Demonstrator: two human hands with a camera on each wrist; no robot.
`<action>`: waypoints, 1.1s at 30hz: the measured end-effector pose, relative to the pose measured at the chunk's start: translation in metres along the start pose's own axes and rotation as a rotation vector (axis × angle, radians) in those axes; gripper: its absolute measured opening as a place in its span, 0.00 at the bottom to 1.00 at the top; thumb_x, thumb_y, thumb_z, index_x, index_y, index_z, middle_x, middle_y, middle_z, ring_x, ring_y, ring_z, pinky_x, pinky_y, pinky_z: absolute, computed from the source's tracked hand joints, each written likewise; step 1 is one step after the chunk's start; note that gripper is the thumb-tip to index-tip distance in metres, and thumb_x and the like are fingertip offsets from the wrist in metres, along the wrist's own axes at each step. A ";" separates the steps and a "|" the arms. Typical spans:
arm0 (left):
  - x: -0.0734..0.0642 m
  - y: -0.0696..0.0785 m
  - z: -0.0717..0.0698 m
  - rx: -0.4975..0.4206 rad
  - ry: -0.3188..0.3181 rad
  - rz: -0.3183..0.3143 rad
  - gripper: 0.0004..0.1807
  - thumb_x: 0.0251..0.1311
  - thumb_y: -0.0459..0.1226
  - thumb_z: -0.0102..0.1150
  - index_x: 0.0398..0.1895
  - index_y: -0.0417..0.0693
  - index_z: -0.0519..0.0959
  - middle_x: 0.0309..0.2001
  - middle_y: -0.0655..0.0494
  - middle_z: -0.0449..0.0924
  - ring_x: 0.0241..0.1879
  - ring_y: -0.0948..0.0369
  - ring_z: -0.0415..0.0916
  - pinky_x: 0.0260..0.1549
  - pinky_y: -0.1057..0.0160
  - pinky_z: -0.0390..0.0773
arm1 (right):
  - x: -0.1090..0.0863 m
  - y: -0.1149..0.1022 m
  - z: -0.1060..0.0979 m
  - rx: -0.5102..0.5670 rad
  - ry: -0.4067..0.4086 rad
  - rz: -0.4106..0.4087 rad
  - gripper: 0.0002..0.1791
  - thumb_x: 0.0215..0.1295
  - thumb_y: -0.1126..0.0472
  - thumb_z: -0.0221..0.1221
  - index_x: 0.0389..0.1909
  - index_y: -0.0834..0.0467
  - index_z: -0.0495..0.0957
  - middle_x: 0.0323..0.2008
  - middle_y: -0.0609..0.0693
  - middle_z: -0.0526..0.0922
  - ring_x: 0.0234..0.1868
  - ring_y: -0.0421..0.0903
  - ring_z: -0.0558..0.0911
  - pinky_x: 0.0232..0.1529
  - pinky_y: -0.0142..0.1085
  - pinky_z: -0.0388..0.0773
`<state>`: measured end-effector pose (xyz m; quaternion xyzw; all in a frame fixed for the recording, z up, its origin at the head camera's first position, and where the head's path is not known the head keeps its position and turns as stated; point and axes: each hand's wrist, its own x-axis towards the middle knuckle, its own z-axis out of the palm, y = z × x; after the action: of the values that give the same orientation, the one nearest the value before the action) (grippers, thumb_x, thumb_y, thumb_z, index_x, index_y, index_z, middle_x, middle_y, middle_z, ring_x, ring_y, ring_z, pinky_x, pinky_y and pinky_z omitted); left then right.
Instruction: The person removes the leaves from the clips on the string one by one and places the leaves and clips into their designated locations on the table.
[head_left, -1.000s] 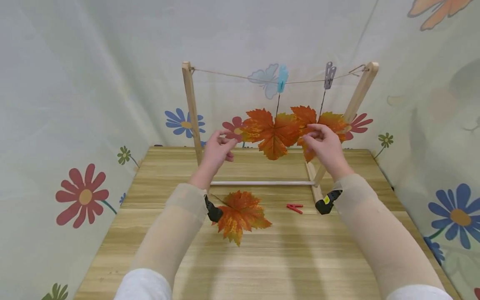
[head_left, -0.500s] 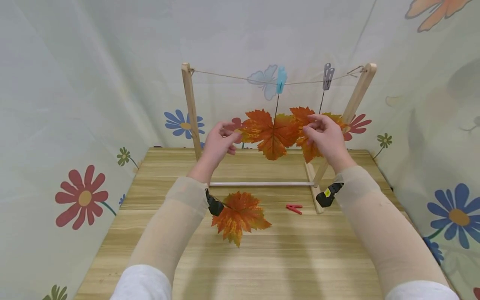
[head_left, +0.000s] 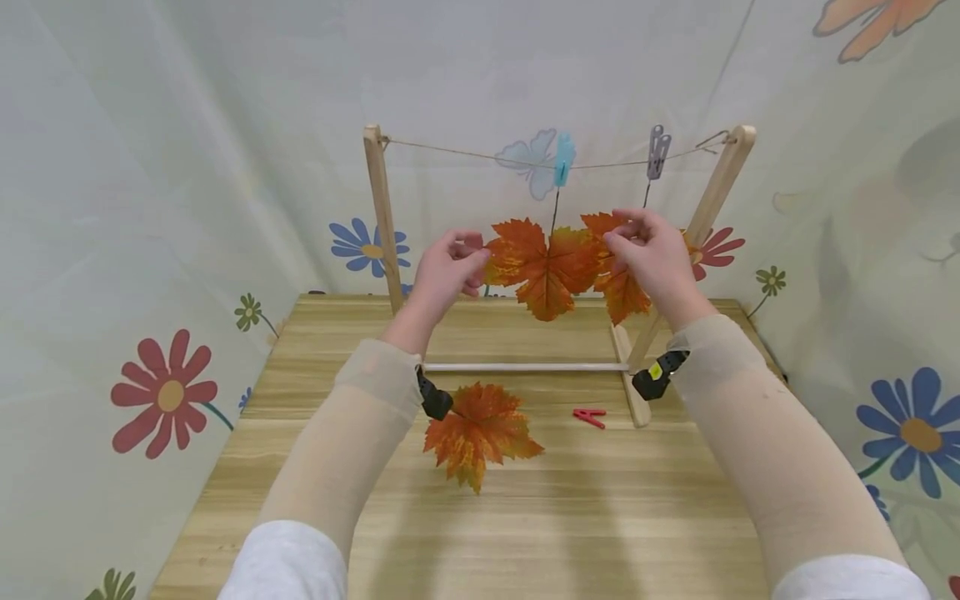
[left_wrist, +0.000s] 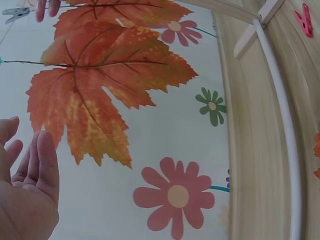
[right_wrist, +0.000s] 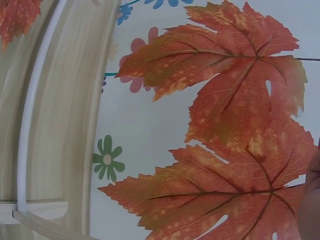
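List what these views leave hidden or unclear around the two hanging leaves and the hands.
- Right hanging leaf: head view, mostly covered by the right hand; whether the fingers pinch it cannot be told.
- Right hand: right wrist view, cut off at the edge.
- Left hand: contact with the left hanging leaf unclear; the left wrist view shows a gap.
- Grey peg: too small to see its grip on the stem.

The table [head_left: 600,517] is pale wood-grain board with a smooth, low-sheen finish. The frame uprights [head_left: 382,217] are bare matt wood; the crossbar [head_left: 525,366] is smooth white, probably plastic. The line [head_left: 465,152] looks like rough twine. The hanging leaf [head_left: 543,262] is matt, veined fabric with printed mottling. The blue peg [head_left: 563,158] and red peg [head_left: 589,416] are smooth plastic. The backdrop [head_left: 187,167] is soft printed cloth.
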<state>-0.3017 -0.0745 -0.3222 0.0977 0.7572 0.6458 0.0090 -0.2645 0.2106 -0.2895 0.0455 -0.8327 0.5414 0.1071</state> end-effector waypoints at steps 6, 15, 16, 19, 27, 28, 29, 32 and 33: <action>0.006 0.018 0.002 0.017 -0.023 0.001 0.21 0.61 0.43 0.60 0.57 0.54 0.72 0.45 0.53 0.76 0.26 0.48 0.74 0.26 0.60 0.81 | 0.003 -0.012 -0.003 -0.006 -0.009 -0.004 0.25 0.66 0.52 0.56 0.63 0.50 0.67 0.45 0.50 0.73 0.32 0.51 0.77 0.39 0.35 0.76; 0.009 0.035 0.006 0.032 -0.065 -0.012 0.21 0.60 0.43 0.60 0.57 0.54 0.72 0.44 0.52 0.76 0.23 0.51 0.71 0.16 0.63 0.73 | 0.008 -0.030 -0.003 -0.014 0.000 -0.037 0.25 0.65 0.52 0.57 0.63 0.50 0.68 0.46 0.51 0.74 0.36 0.54 0.78 0.41 0.31 0.77; 0.009 0.036 0.007 0.047 -0.064 -0.003 0.21 0.60 0.44 0.60 0.57 0.54 0.72 0.44 0.53 0.76 0.23 0.52 0.71 0.17 0.63 0.74 | 0.008 -0.032 -0.003 -0.018 0.002 -0.037 0.25 0.65 0.52 0.57 0.63 0.49 0.68 0.46 0.50 0.74 0.37 0.54 0.78 0.41 0.31 0.77; 0.010 0.040 0.011 0.073 -0.059 0.023 0.21 0.60 0.44 0.60 0.57 0.54 0.73 0.44 0.55 0.77 0.25 0.51 0.74 0.21 0.62 0.77 | 0.009 -0.040 -0.003 -0.017 0.006 -0.040 0.25 0.65 0.50 0.57 0.62 0.48 0.68 0.48 0.49 0.74 0.41 0.55 0.78 0.41 0.30 0.76; 0.012 0.046 0.022 0.055 -0.063 0.047 0.20 0.60 0.42 0.61 0.55 0.54 0.73 0.44 0.54 0.76 0.22 0.52 0.73 0.26 0.60 0.80 | 0.014 -0.055 -0.002 -0.003 0.003 -0.073 0.24 0.65 0.51 0.57 0.62 0.48 0.69 0.52 0.51 0.75 0.43 0.53 0.78 0.41 0.28 0.77; 0.012 0.046 0.023 0.053 -0.069 0.050 0.20 0.60 0.42 0.60 0.56 0.53 0.73 0.44 0.53 0.77 0.22 0.52 0.72 0.26 0.60 0.80 | 0.015 -0.056 -0.002 -0.005 0.004 -0.072 0.24 0.65 0.51 0.57 0.62 0.48 0.69 0.52 0.52 0.75 0.42 0.53 0.78 0.41 0.28 0.76; 0.012 0.047 0.025 0.048 -0.075 0.053 0.20 0.60 0.42 0.60 0.56 0.53 0.73 0.44 0.53 0.77 0.22 0.52 0.72 0.26 0.60 0.80 | 0.016 -0.058 -0.002 -0.008 0.006 -0.074 0.24 0.65 0.51 0.57 0.62 0.48 0.69 0.52 0.51 0.75 0.40 0.53 0.78 0.41 0.28 0.76; 0.013 0.050 0.028 0.042 -0.093 0.056 0.20 0.61 0.41 0.60 0.56 0.52 0.73 0.45 0.53 0.77 0.23 0.52 0.72 0.26 0.60 0.80 | 0.018 -0.063 -0.001 -0.021 0.014 -0.086 0.25 0.64 0.50 0.58 0.62 0.47 0.69 0.54 0.50 0.75 0.37 0.52 0.78 0.41 0.30 0.76; 0.014 0.052 0.029 0.038 -0.098 0.054 0.20 0.61 0.41 0.60 0.56 0.52 0.73 0.45 0.54 0.77 0.23 0.52 0.72 0.26 0.60 0.80 | 0.019 -0.065 -0.001 -0.028 0.016 -0.093 0.25 0.64 0.50 0.58 0.62 0.47 0.69 0.54 0.49 0.75 0.37 0.52 0.78 0.41 0.30 0.76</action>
<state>-0.3039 -0.0364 -0.2748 0.1496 0.7650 0.6258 0.0270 -0.2707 0.1852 -0.2268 0.0786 -0.8362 0.5245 0.1395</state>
